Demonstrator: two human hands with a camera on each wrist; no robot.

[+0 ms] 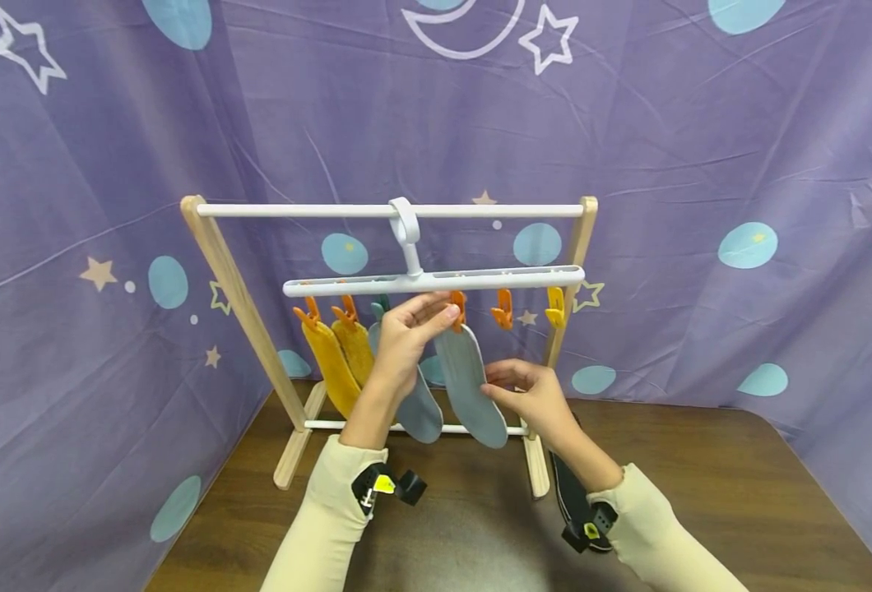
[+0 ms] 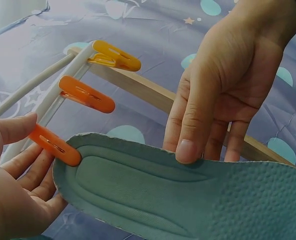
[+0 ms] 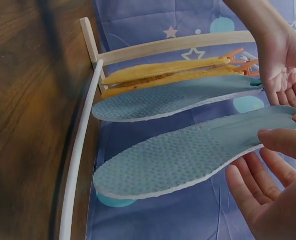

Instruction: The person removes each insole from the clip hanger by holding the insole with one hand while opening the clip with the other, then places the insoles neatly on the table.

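A blue-green insole hangs heel-up from an orange clip on the white hanger. My left hand pinches that clip, thumb in front and fingers behind. Lower down, my right hand holds the insole by its side edge, thumb on its upper face and fingers underneath in the right wrist view. Left of it hangs a second blue-green insole from a green clip, partly behind my left arm. Two yellow insoles hang from orange clips at the hanger's left end.
The hanger hooks over the top bar of a wooden rack. An orange clip and a yellow clip hang bare at its right. A dark, elongated object lies on the brown table beneath my right forearm.
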